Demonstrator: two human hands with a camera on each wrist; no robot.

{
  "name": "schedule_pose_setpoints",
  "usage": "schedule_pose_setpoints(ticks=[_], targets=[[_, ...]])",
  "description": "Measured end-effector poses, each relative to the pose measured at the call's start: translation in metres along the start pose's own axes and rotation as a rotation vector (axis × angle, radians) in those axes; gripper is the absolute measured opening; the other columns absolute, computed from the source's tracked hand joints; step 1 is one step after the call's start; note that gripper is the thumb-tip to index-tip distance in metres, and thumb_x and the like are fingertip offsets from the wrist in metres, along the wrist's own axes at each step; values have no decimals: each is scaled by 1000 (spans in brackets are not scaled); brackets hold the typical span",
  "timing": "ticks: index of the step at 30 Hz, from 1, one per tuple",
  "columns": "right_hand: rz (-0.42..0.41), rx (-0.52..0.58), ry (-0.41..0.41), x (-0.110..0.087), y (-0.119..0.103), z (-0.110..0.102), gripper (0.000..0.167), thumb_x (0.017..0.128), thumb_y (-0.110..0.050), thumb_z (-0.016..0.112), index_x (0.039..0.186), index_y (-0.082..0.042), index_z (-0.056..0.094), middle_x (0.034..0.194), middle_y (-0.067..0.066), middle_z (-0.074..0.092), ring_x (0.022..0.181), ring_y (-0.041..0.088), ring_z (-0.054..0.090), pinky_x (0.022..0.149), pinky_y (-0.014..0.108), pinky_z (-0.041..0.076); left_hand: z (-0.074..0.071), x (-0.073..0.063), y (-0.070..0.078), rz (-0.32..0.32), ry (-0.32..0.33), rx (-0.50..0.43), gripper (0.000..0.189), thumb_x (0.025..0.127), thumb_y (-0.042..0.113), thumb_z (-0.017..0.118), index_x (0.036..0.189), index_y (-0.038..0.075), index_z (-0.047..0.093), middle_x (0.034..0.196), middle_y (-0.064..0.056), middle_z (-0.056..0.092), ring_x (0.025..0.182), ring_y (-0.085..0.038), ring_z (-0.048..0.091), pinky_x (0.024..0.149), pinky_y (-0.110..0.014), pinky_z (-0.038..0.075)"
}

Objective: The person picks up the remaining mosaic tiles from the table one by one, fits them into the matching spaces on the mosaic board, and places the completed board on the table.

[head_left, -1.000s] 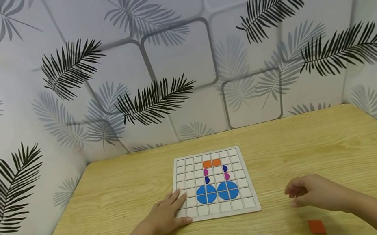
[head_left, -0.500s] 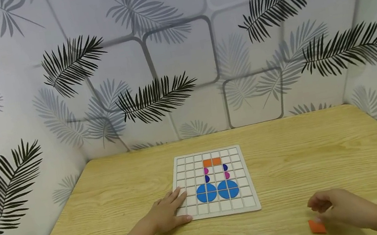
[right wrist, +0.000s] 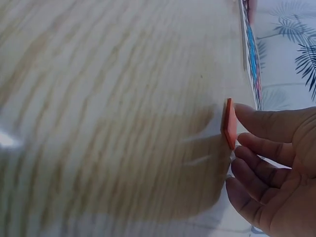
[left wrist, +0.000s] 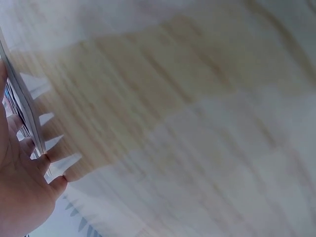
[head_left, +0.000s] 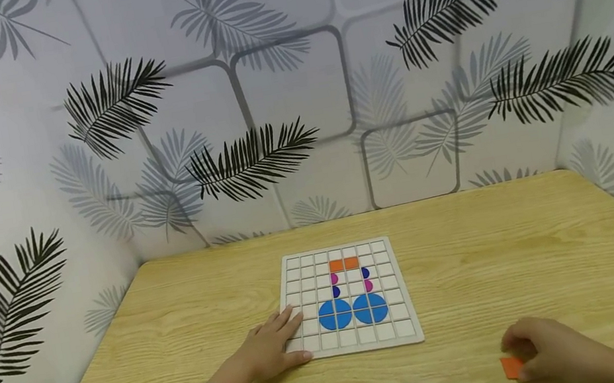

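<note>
A white grid board lies on the wooden table, with orange squares, blue quarter-circle pieces and small pink and purple half-circles on it. My left hand rests on the board's left edge with its fingers spread; the left wrist view shows those fingers along the edge. At the lower right, my right hand is at a loose orange square tile. Seen from the right wrist, the thumb touches the flat tile, and the fingers hang loosely bent around it, without a clear grip.
The wooden table stretches around the board, with glare near its front edge. Behind it rises a wall with a leaf pattern.
My right hand has moved right and down from beside the board to the loose orange tile, and the thumb now covers part of it. The left hand stays on the board.
</note>
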State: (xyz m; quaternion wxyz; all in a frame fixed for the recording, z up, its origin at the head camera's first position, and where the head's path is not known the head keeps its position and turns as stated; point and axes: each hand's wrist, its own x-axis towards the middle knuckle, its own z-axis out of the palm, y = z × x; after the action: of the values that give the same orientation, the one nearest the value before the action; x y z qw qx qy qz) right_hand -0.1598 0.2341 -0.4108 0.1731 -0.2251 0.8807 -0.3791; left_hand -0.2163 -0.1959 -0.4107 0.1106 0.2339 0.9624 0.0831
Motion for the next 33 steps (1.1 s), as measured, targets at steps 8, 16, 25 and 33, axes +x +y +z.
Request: schedule_pose_setpoints(ticks=[8,16,25,33], targets=[[0,113,-57,4,3,10,20,71,-3,67,83,1,52,75,5,49,64,14,44,53,25,39,4,0,-1,18,3,-13,76,80,60,41,137,12,27,141,-12,19,125,-35,17,93,-54,20],[-7,137,-62,9,3,12,21,70,-2,68,79,-3,48,71,3,48,58,9,43,49,23,37,1,-2,-1,-2,4,-21,75,79,59,42,137,13,27,141,-10,19,126,-33,16,94,-53,20],[-33,98,-34,12,-2,10,13,75,3,60,80,-4,50,74,1,50,63,5,44,53,22,39,0,-3,1,-7,-8,-25,74,80,58,42,137,13,26,141,-10,19,126,-33,16,94,-53,19],[-43,139,-5,23,-16,6,10,77,-5,61,79,-3,51,74,2,51,65,7,45,56,22,39,-2,-3,1,-8,-4,-22,72,81,56,43,137,12,27,141,-11,19,126,-33,17,94,-52,19]])
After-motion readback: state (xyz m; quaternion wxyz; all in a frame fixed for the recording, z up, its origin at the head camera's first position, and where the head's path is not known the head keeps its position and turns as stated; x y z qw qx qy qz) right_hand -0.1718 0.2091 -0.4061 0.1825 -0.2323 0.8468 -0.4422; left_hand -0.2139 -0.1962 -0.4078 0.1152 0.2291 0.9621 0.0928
